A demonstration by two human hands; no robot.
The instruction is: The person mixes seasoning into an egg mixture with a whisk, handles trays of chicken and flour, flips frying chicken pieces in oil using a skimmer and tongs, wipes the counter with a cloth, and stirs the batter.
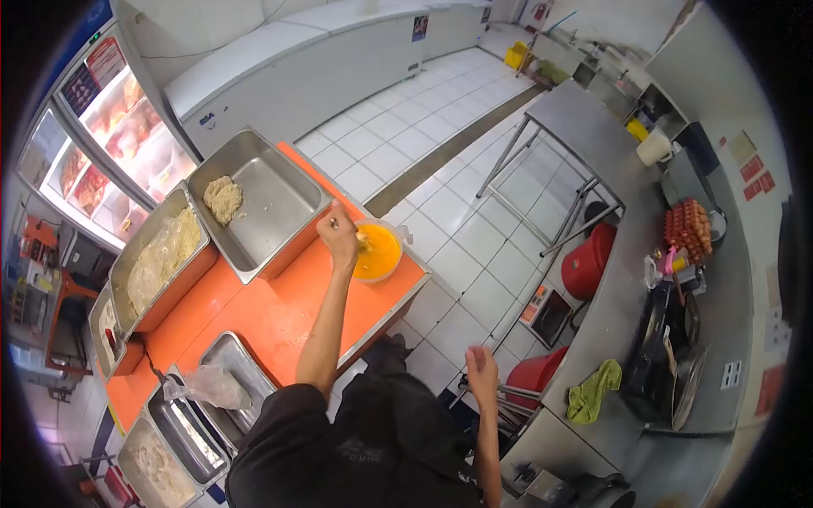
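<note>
My left hand (339, 239) is closed around what looks like a metal utensil, its end showing at the fist. Just right of it, a clear container of orange-yellow liquid (379, 254) stands near the edge of the orange table (292, 296). A pale, lumpy piece (364, 243) shows at the liquid's left side, beside my fingers. My right hand (481, 372) hangs away from the table, fingers loosely curled and apart, holding nothing visible. Beyond my left hand is a deep metal tray (275, 203) with a breaded-looking clump (223, 200).
Trays of crumbs (165, 258) and pale food (157, 470) line the table's left side. A plastic bag (216, 385) lies over a metal pan. On the right are a steel counter (563, 423), green cloth (594, 391), egg trays (688, 229) and red buckets (590, 261).
</note>
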